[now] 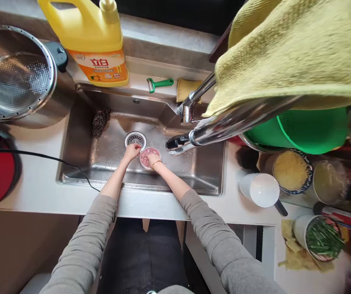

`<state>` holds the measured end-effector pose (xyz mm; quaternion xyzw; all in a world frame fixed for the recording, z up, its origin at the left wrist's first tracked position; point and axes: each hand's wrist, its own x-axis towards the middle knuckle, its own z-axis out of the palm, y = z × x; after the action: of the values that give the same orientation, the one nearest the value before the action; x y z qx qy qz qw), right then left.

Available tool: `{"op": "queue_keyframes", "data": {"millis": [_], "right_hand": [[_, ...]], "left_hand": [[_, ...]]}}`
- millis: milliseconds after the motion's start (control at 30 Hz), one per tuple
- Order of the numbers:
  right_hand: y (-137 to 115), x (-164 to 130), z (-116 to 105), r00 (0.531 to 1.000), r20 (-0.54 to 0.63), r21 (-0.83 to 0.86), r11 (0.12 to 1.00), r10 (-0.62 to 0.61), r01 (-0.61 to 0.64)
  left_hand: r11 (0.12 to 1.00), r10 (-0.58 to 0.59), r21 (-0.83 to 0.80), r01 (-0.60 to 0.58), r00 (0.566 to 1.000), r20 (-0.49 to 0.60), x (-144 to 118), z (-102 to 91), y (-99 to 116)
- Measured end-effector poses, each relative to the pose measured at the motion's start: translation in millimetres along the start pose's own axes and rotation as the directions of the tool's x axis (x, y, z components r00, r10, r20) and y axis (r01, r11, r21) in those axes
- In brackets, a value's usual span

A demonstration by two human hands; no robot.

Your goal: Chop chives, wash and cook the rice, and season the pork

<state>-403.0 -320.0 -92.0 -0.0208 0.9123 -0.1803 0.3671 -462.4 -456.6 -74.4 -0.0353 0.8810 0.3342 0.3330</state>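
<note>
In the steel sink [175,122], a round bowl [141,161] holds pink raw meat [146,156], which looks finely cut. My right hand [152,159] reaches into this bowl from the right, and its fingertips are hidden among the meat. Just left of the rim, my left hand [132,152] is in front of the drain strainer [135,139]. Its fingers are drawn together in a pinch; whatever may be between them is too small to make out.
The chrome faucet [212,130] juts over the sink's right side, with a yellow towel [285,61] above it. A steel scourer [99,122] lies at the sink's left. Behind stand a yellow detergent jug [102,61] and a green peeler [160,83]. A white pot [263,190] is right.
</note>
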Motion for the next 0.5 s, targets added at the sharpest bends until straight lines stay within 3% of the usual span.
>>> {"op": "queue_keyframes", "data": {"millis": [133,367,500], "right_hand": [[6.3,-8.4,-0.2,1.0,0.021,-0.017,1.0,-0.013,0.014],[8.7,-14.7,-12.3,0.991,-0.134,0.004,1.0,0.019,-0.019],[2.1,-5.2,-5.7,0.998,-0.004,-0.075,0.995,-0.069,0.069]], "left_hand": [[0.996,0.043,0.078,-0.046,0.998,0.037,3.9,2.9,-5.6],[0.983,0.075,0.159,-0.088,0.993,0.086,6.0,4.4,-13.5],[0.978,0.092,0.183,-0.102,0.994,0.064,4.0,1.6,-13.3]]}}
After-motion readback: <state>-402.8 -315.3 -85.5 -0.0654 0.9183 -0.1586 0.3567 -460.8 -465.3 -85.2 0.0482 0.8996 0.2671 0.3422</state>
